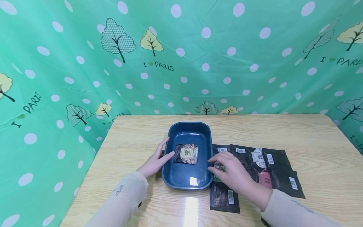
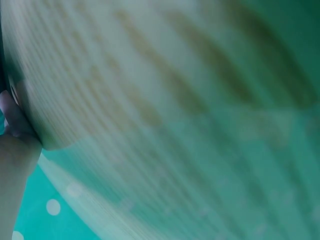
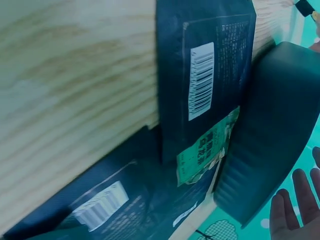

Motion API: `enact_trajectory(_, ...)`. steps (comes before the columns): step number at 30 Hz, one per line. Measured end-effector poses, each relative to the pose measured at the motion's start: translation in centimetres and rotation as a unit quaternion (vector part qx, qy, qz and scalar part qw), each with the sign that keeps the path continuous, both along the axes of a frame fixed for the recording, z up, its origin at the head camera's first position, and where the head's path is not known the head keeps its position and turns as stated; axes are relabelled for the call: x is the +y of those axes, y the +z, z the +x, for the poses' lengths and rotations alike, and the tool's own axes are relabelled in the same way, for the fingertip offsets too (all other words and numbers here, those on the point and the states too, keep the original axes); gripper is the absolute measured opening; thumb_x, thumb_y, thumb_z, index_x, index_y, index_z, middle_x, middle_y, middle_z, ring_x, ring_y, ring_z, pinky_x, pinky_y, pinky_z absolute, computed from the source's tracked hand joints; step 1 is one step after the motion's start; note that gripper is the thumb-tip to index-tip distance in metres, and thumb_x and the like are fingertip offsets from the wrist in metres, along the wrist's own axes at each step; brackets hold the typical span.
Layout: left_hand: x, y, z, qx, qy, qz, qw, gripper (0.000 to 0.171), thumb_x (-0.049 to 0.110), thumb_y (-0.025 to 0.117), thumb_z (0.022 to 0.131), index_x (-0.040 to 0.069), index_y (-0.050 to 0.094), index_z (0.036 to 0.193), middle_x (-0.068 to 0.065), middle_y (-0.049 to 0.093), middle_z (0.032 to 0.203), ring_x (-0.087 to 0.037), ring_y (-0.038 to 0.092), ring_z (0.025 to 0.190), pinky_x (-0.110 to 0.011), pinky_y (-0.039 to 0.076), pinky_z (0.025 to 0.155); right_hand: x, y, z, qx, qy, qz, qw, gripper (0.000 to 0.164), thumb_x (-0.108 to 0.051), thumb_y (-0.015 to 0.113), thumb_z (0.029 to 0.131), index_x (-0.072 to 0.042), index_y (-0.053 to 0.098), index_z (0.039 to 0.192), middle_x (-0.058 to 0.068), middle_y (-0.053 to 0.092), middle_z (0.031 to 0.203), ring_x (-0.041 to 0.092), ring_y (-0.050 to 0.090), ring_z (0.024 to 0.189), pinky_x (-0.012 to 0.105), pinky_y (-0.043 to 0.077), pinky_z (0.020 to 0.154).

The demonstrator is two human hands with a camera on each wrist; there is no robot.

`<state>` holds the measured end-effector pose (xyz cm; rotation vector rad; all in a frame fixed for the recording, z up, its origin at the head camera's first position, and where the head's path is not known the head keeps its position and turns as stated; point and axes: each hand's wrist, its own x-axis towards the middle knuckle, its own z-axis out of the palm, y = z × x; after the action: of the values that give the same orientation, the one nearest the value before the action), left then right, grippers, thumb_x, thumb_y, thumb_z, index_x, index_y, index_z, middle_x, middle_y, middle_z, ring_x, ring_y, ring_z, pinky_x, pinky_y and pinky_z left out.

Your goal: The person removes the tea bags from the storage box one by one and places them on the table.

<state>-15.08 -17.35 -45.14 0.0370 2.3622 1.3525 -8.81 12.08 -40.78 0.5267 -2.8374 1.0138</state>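
Observation:
A dark blue rectangular bin stands on the table. Inside it lies one small dark pouch with a food picture and pale label. My left hand holds the bin's left wall, thumb over the rim and fingers outside. Over the bin's right rim hovers my right hand, fingers loosely bent and nothing between them. Beneath and beside it lie several black pouches, among them a barcoded pouch, one with a green label and one with a red label. My right hand partly hides them.
The pouches overlap in a group right of the bin, the outermost pouch at the group's right side. They lie on a light wooden table. A green dotted cloth hangs behind and to the left.

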Motion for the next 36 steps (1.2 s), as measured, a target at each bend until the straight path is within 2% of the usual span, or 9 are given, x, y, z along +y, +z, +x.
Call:
enact_trajectory(7, -0.1, 0.1, 0.1, 0.000, -0.002, 0.002, 1.0000, 0.066, 0.053, 0.051, 0.099, 0.055, 0.011, 0.151, -0.008, 0.021, 0.165, -0.042, 0.028, 0.147, -0.065, 0.025, 0.116, -1.3, 0.0, -0.5, 0.007, 0.018, 0.012, 1.000, 0.019, -0.017, 0.079, 0.085, -0.014, 0.074, 0.102, -0.007, 0.071, 0.102, 0.012, 0.064, 0.103, 0.037, 0.056, 0.091)
enact_trajectory(16, -0.1, 0.2, 0.1, -0.002, -0.001, -0.002, 1.0000, 0.068, 0.055, 0.051, 0.098, 0.054, 0.011, 0.152, -0.010, 0.021, 0.165, -0.042, 0.027, 0.148, -0.066, 0.023, 0.116, -2.5, -0.2, -1.0, 0.065, 0.048, 0.054, 0.995, 0.017, -0.016, 0.078, 0.085, -0.014, 0.073, 0.101, -0.006, 0.072, 0.103, 0.011, 0.065, 0.104, 0.033, 0.056, 0.092)
enact_trajectory(25, -0.1, 0.4, 0.3, -0.001, 0.000, -0.003, 1.0000, 0.067, 0.052, 0.051, 0.099, 0.053, 0.010, 0.153, -0.011, 0.022, 0.165, -0.043, 0.027, 0.148, -0.067, 0.022, 0.116, -3.8, -0.4, -1.6, 0.045, 0.060, 0.066, 0.995, 0.019, -0.019, 0.075, 0.088, -0.014, 0.073, 0.107, -0.004, 0.071, 0.107, 0.013, 0.063, 0.108, 0.035, 0.054, 0.096)
enact_trajectory(32, -0.1, 0.5, 0.3, -0.004, 0.000, -0.001, 1.0000, 0.067, 0.052, 0.051, 0.099, 0.054, 0.010, 0.152, -0.009, 0.021, 0.165, -0.042, 0.027, 0.148, -0.066, 0.022, 0.116, -4.7, -0.8, -2.5, 0.092, 0.071, 0.085, 0.990, 0.022, -0.021, 0.077, 0.087, -0.012, 0.072, 0.107, 0.000, 0.072, 0.106, 0.016, 0.064, 0.107, 0.035, 0.054, 0.096)
enact_trajectory(36, -0.1, 0.6, 0.3, -0.002, -0.005, -0.001, 1.0000, 0.067, 0.052, 0.050, 0.100, 0.053, 0.010, 0.153, -0.012, 0.023, 0.164, -0.042, 0.027, 0.148, -0.066, 0.024, 0.116, -5.2, -1.0, -3.1, 0.098, 0.072, 0.092, 0.988, 0.027, -0.023, 0.076, 0.088, -0.009, 0.072, 0.111, 0.004, 0.073, 0.110, 0.020, 0.065, 0.110, 0.037, 0.054, 0.097)
